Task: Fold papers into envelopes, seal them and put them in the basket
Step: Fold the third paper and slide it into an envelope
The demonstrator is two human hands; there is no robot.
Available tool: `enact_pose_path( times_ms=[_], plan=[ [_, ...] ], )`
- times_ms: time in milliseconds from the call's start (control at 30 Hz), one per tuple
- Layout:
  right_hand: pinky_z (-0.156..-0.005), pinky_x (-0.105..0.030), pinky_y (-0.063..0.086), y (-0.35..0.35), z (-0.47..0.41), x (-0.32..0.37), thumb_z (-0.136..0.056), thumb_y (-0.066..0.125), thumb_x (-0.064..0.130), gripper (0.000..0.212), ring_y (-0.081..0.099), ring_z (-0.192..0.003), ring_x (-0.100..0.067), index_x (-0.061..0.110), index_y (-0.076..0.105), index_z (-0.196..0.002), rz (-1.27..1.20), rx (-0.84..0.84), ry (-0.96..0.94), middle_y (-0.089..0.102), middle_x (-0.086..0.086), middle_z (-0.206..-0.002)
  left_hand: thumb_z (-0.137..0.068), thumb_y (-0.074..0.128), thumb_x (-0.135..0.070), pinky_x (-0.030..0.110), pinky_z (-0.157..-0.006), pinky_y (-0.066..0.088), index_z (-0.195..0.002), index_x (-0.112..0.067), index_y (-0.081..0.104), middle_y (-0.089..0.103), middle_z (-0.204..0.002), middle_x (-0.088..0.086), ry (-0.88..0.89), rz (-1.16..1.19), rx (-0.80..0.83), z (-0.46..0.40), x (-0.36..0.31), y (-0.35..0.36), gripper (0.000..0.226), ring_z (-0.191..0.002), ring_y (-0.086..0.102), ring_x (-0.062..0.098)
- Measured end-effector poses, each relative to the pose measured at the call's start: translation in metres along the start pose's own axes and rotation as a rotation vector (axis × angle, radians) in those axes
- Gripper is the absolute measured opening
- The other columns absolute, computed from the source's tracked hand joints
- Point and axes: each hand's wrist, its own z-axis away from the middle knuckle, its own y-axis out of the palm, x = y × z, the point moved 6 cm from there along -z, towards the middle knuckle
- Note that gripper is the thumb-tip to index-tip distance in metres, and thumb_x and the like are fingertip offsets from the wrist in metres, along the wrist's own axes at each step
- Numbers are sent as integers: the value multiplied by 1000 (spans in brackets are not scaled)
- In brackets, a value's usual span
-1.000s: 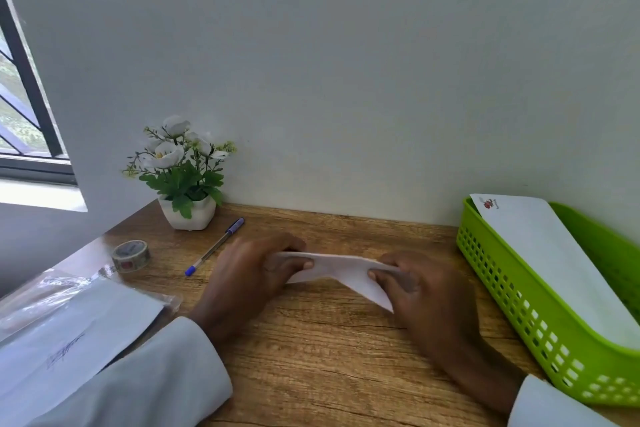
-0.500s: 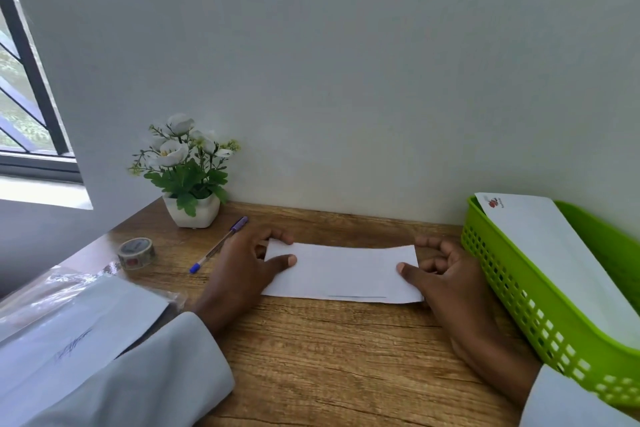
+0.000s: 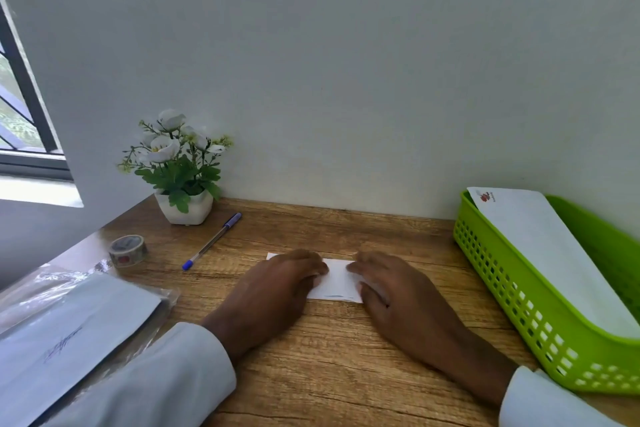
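Observation:
A folded white paper (image 3: 335,279) lies flat on the wooden desk (image 3: 329,357). My left hand (image 3: 277,291) rests palm down on its left part. My right hand (image 3: 391,291) lies palm down on its right part. Both hands cover most of the sheet, and only a strip between the fingertips and a far left corner show. Neither hand grips the paper. A green plastic basket (image 3: 512,295) stands at the right, with a white envelope (image 3: 554,253) lying in it.
A stack of envelopes in clear plastic wrap (image 3: 69,322) lies at the left front. A roll of tape (image 3: 127,250), a blue pen (image 3: 213,241) and a potted white flower (image 3: 180,166) sit at the back left. The wall stands close behind the desk.
The paper was held up and bent, then laid flat with a hand at each end. Both hands have now slid inward over it toward the middle.

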Motion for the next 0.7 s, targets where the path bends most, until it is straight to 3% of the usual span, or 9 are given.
enact_pose_path(
  times_ms=[133, 267, 433, 700],
  plan=[
    [-109, -19, 26, 12, -1, 0, -99, 39, 43, 46, 35, -139, -1, 38, 42, -145, -49, 145, -16, 40, 20, -152, -102, 33, -40, 24, -115, 15, -147, -36, 33, 29, -156, -17, 3, 39, 160, 3, -4, 18, 45, -142, 23, 0],
    [-113, -22, 16, 17, -1, -4, -100, 29, 49, 53, 21, -146, -1, 37, 28, -152, 25, 201, 26, 24, 18, -160, -103, 20, -43, 32, -117, -3, -155, -28, 9, 3, -163, -11, -36, -117, 291, 6, 2, 27, 55, -148, -3, 4],
    [-111, -23, 13, 14, 6, -11, -99, 24, 57, 65, 11, -150, -8, 28, 16, -156, 121, 227, 122, 8, 11, -165, -101, 12, -52, 39, -118, -11, -153, -24, -11, -17, -161, -6, -139, -206, 407, 10, 9, 31, 64, -147, -16, 9],
    [-117, -29, 13, 11, 9, -19, -97, 19, 63, 74, 10, -151, -13, 21, 12, -157, 191, 240, 208, 6, 3, -166, -99, 11, -57, 39, -118, -12, -152, -19, -15, -20, -161, -1, -196, -194, 454, 10, 13, 29, 70, -146, -19, 12]
  ],
)
